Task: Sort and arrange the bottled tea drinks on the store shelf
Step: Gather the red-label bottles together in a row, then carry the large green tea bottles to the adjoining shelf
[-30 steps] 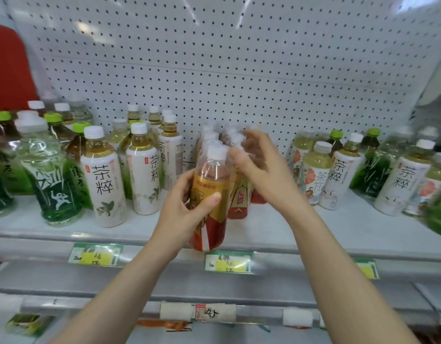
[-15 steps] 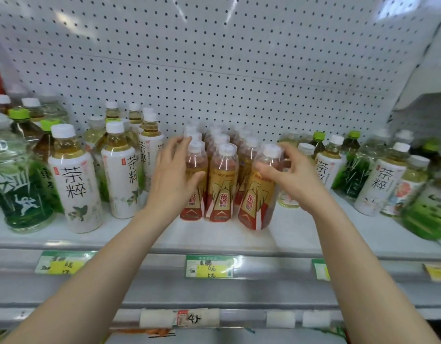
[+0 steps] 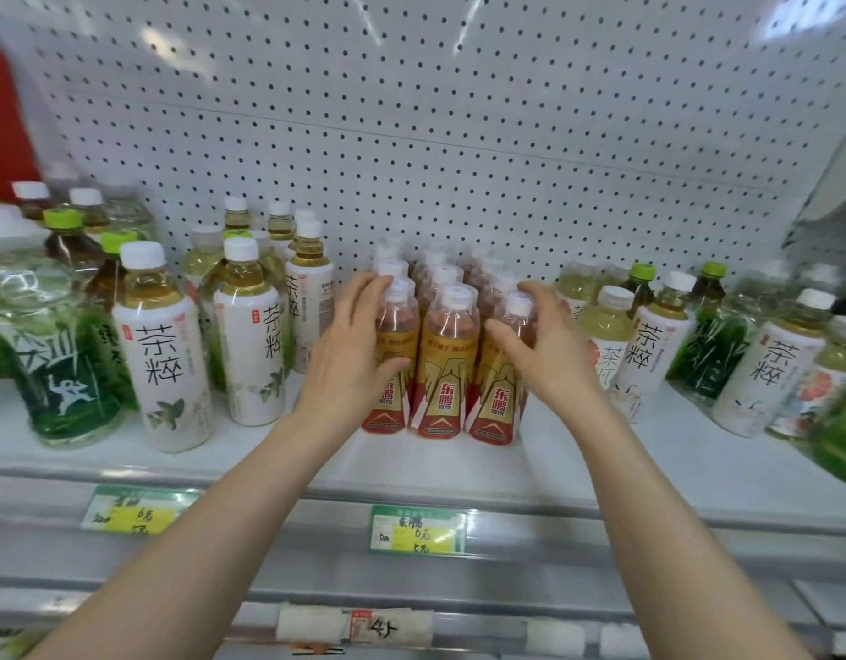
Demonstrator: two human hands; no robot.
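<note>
Several red-and-gold tea bottles (image 3: 447, 364) with white caps stand in three tight rows at the middle of the white shelf (image 3: 459, 464). My left hand (image 3: 349, 354) presses flat against the left side of the cluster, fingers straight beside the left front bottle (image 3: 388, 414). My right hand (image 3: 549, 359) curls round the right front bottle (image 3: 495, 407), thumb across its front and fingers behind its neck. All three front bottles stand upright and side by side.
White-labelled tea bottles (image 3: 161, 354) and green-labelled bottles (image 3: 64, 373) crowd the shelf's left. More white-labelled (image 3: 649, 354) and green bottles (image 3: 707, 354) stand on the right. A pegboard wall (image 3: 459, 135) is behind. A price tag (image 3: 416, 528) hangs on the shelf's front rail.
A second ago my left hand held a red-and-gold bottle near the shelf edge. It now stands in the front row, and both hands have closed in on the cluster's sides.
</note>
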